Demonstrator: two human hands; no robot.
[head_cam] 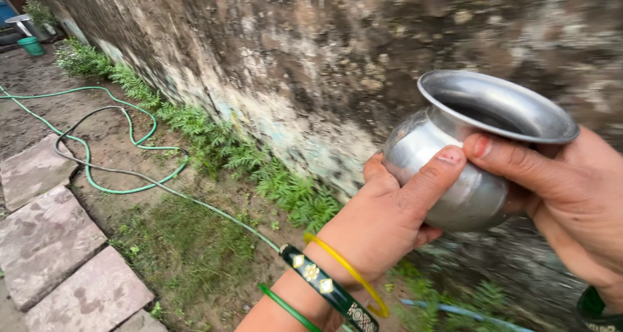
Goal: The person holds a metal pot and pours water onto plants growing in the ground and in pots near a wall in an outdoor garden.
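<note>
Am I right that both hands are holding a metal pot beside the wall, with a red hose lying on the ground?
Not quite: the hose is green, not red, as the head view shows. The rest holds: the left hand and right hand hold the metal pot beside the wall.

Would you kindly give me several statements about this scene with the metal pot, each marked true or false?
1. Both hands hold the metal pot. True: the left hand and right hand cup it.
2. The pot lies on the ground. False: it is held up in front of the wall.
3. A green hose winds across the soil. True.
4. The left wrist is bare. False: it wears bangles, green and yellow.
5. Stone slabs lie to the left of the grass. True.
6. The pot is red plastic. False: it is silvery metal.
</note>
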